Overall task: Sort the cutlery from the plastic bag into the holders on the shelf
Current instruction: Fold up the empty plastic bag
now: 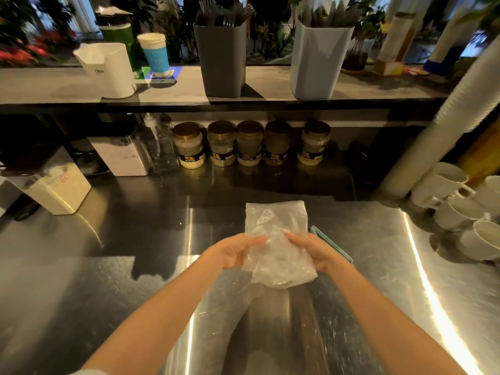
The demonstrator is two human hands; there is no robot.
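A crumpled clear plastic bag [277,239] is held flat above the steel counter [135,239]. My left hand [234,253] grips its left edge and my right hand [311,250] grips its right edge. I cannot make out any cutlery inside the bag. On the shelf [270,79] above stand a dark grey holder [220,58] full of forks and a light blue holder [318,60] holding dark cutlery whose kind I cannot tell.
A white jug [111,70] and a blue paper cup [155,54] stand left on the shelf. Several spice jars [249,143] line the counter's back. White mugs [460,207] and a tall stack of cups [443,112] stand right. A teal cloth [335,247] lies under my right hand.
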